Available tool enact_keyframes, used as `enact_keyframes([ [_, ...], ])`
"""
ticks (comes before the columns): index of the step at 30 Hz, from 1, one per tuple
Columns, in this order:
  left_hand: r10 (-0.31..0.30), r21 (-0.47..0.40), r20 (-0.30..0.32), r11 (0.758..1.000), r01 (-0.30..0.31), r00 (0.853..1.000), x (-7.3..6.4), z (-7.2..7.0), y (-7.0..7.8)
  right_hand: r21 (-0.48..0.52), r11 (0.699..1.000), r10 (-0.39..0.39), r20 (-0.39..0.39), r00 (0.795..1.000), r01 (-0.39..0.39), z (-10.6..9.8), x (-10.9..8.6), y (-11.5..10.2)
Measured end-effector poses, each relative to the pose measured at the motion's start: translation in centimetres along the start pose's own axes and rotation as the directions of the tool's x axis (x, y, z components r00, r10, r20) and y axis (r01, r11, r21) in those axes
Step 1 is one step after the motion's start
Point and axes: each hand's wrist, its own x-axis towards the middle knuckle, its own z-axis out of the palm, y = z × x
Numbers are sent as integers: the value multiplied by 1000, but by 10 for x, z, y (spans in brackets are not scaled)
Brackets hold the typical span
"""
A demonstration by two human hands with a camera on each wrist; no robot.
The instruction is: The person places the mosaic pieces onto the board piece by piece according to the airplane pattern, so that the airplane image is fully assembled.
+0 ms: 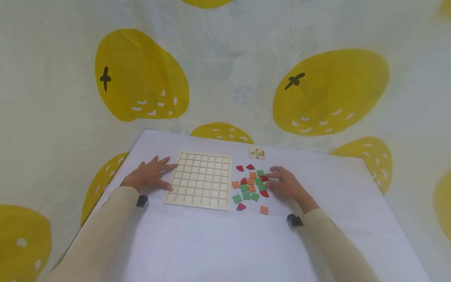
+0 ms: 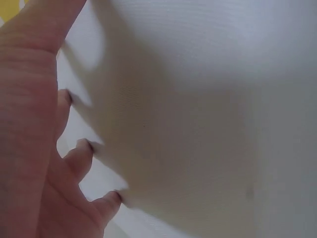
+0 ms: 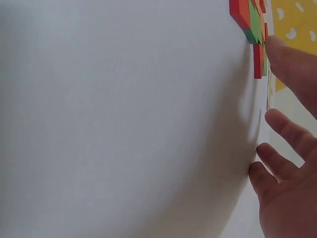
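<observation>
A pale wooden board (image 1: 201, 181) with a grid of square cells lies flat on the table. My left hand (image 1: 150, 174) rests at its left side, fingers spread, with a fingertip and the thumb at the board's edge. To the right of the board lie loose flat pieces: green squares (image 1: 246, 195), orange squares (image 1: 264, 210) and red quarter-circles (image 1: 241, 206). At the right side of these pieces is my right hand (image 1: 284, 185), its fingers loosely extended and holding nothing. Its fingertips are right at a red piece (image 1: 264, 193) and a green square (image 1: 261, 187).
A small card (image 1: 257, 153) with a coloured pattern on a grid lies behind the pieces. The white-covered table (image 1: 211, 246) reaches back to a hanging cloth (image 1: 232, 78) printed with large yellow fruit.
</observation>
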Motion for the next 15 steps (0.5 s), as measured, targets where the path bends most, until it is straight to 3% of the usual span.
enact_keyframes([
  [8,-20,-1,-26,1000,20,999,-4,1,-1,123,990,78,-23,997,-74,5,12,-5],
  [15,-18,-14,-39,1000,18,999,0,5,0,203,967,153,13,988,-152,8,14,-5],
])
